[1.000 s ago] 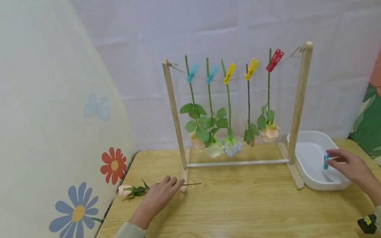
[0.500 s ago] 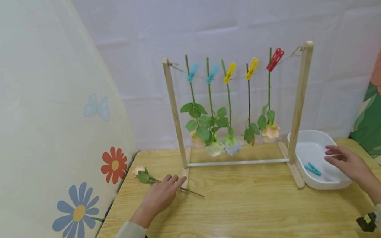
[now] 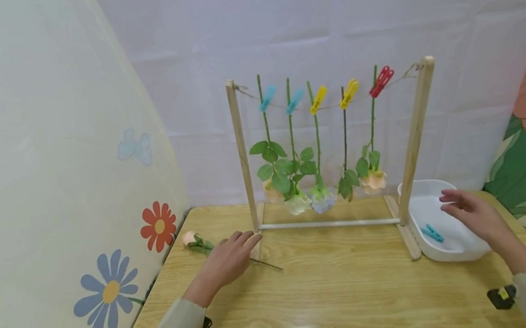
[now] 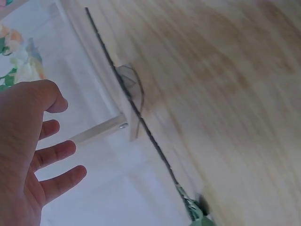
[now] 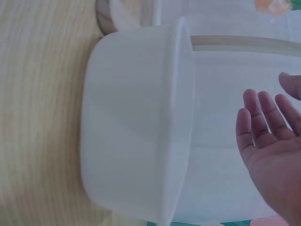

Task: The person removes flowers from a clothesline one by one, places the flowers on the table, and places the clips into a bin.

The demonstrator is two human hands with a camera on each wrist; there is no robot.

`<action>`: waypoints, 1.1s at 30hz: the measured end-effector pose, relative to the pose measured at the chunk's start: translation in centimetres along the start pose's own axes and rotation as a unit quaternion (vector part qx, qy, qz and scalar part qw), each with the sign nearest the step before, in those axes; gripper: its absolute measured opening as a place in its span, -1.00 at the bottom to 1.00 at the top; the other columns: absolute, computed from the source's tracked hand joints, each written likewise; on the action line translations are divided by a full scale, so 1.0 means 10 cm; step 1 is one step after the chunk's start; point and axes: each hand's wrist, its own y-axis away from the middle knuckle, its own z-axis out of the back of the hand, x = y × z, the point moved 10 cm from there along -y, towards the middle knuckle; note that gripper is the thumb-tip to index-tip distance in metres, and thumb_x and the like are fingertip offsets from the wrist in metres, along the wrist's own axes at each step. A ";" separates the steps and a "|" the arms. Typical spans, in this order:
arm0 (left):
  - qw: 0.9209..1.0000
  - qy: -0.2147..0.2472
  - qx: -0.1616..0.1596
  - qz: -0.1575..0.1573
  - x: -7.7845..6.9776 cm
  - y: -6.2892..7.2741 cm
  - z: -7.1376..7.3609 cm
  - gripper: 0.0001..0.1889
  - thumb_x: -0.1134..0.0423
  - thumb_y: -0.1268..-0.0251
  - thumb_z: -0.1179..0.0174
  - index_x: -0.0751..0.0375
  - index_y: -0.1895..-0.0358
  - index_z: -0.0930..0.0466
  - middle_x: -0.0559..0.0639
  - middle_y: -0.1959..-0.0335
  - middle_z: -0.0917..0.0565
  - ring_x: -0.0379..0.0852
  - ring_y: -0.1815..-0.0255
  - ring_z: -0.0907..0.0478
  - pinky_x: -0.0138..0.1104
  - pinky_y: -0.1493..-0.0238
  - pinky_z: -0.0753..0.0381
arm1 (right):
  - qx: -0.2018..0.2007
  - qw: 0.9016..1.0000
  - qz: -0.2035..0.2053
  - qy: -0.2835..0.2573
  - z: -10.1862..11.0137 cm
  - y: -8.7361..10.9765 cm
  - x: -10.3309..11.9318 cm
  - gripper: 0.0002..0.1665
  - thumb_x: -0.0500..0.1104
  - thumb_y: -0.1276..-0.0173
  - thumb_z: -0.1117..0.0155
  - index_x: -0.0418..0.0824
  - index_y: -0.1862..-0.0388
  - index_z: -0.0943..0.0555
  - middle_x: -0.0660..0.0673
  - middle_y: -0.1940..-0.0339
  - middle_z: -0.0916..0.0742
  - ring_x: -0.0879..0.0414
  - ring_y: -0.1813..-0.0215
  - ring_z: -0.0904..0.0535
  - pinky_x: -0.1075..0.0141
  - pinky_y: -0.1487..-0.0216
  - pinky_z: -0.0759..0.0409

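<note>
A loose pale peach rose (image 3: 189, 239) lies on the table at the left, its dark stem (image 4: 153, 139) slanting toward the rack. Just above that stem is my left hand (image 3: 228, 259), its fingers loosely spread and apart from it in the left wrist view. My right hand (image 3: 473, 217) hovers over the white basin (image 5: 127, 127) with relaxed fingers and nothing in them. Inside the basin, a teal clothespin (image 3: 432, 233) lies on the bottom.
A wooden rack (image 3: 411, 147) stands at the back, with a string between its posts. Several flowers hang upside down from it, held by blue, yellow and red clothespins (image 3: 381, 81). A white rod (image 3: 328, 224) joins the rack's feet. White cloth hangs behind.
My right hand has let go of the teal clothespin, which dropped into the basin. The rose has swung round under my left hand, its stem end now nearer me. Both hands have lifted slightly.
</note>
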 end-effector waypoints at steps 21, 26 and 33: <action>0.996 0.040 -0.085 0.008 -0.08 -0.49 0.43 -0.42 0.22 -0.27 -0.36 0.13 -0.36 -0.47 0.11 -0.21 -0.60 0.10 -0.07 -0.61 -0.16 0.31 -0.72 | -0.016 0.989 0.052 -0.138 0.31 -0.16 0.60 -0.62 -0.17 -0.58 -0.14 0.16 -0.28 -0.50 0.47 0.01 -0.63 0.58 0.04 -0.59 0.70 0.06 -0.51; 0.994 0.045 -0.093 0.014 -0.09 -0.58 0.52 -0.44 0.23 -0.29 -0.35 0.15 -0.36 -0.48 0.13 -0.22 -0.60 0.10 -0.09 -0.61 -0.14 0.27 -0.72 | -0.022 0.987 0.074 -0.138 0.37 -0.23 0.76 -0.62 -0.20 -0.58 -0.13 0.11 -0.29 -0.51 0.43 -0.01 -0.64 0.54 0.02 -0.61 0.70 0.04 -0.52; 0.990 0.053 -0.130 0.017 -0.10 -0.71 0.67 -0.42 0.26 -0.25 -0.38 0.19 -0.35 -0.49 0.12 -0.19 -0.61 0.07 -0.08 -0.61 -0.18 0.26 -0.72 | -0.036 0.986 0.080 -0.140 0.45 -0.32 0.95 -0.59 -0.21 -0.58 -0.13 -0.12 -0.35 -0.50 0.40 -0.03 -0.65 0.48 -0.01 -0.62 0.69 -0.01 -0.51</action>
